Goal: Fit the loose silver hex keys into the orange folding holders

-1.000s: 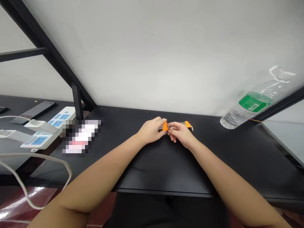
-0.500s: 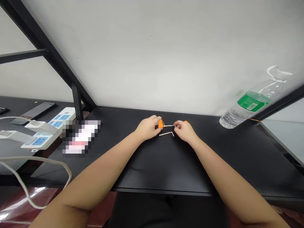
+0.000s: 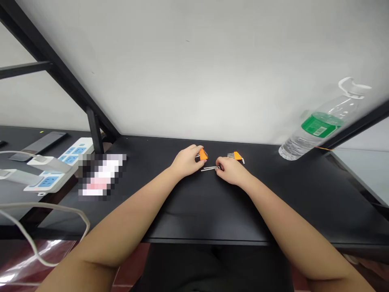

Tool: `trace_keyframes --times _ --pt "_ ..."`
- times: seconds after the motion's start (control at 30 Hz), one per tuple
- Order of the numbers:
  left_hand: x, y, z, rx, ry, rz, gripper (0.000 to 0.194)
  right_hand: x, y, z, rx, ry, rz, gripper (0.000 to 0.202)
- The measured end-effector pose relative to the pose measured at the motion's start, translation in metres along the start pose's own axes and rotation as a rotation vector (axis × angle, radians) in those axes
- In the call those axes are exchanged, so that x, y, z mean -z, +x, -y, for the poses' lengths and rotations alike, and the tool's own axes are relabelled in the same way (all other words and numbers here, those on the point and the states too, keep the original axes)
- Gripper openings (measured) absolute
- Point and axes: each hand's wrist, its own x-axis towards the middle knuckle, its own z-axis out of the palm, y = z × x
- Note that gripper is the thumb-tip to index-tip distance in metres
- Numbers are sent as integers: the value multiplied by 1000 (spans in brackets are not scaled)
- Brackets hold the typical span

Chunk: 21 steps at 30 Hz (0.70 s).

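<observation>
My left hand (image 3: pixel 189 161) is closed on an orange holder (image 3: pixel 203 154) with thin metal keys poking out of it. Close to its right, my right hand (image 3: pixel 231 170) pinches the end of a metal hex key (image 3: pixel 210 167) low over the black table. A second hex key (image 3: pixel 206 170) lies right alongside, its far end hidden by my right fingers. Behind my right hand, another orange holder (image 3: pixel 238 155) with several metal keys rests on the table.
A large water bottle (image 3: pixel 313 132) with a green label stands at the back right. On the left are a blurred-out phone (image 3: pixel 103 174), a white power strip (image 3: pixel 68 160) with plugs and cables, and a dark phone (image 3: pixel 39 145). A grey wall (image 3: pixel 194 81) rises behind the table (image 3: pixel 209 215).
My right hand has moved down and slightly left, bringing its hex key beside the one on the table. The second orange holder now shows more fully. The view has shifted slightly.
</observation>
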Motion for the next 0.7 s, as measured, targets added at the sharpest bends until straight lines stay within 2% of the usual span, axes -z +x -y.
trace_keyframes --times 0.23,0.4,0.57,0.7 --pt "-2 -2 -2 -43 -48 35 46 -5 -2 4 22 53 -38 1" --pt "-3 -3 -5 -106 -135 90 53 -11 1 9 -17 402 -214 9" --pt "-1 -4 -11 -143 -139 127 52 -19 5 8 -21 688 -229 13" --pt "3 -3 -11 -111 -71 150 53 -15 9 3 -104 735 -249 23"
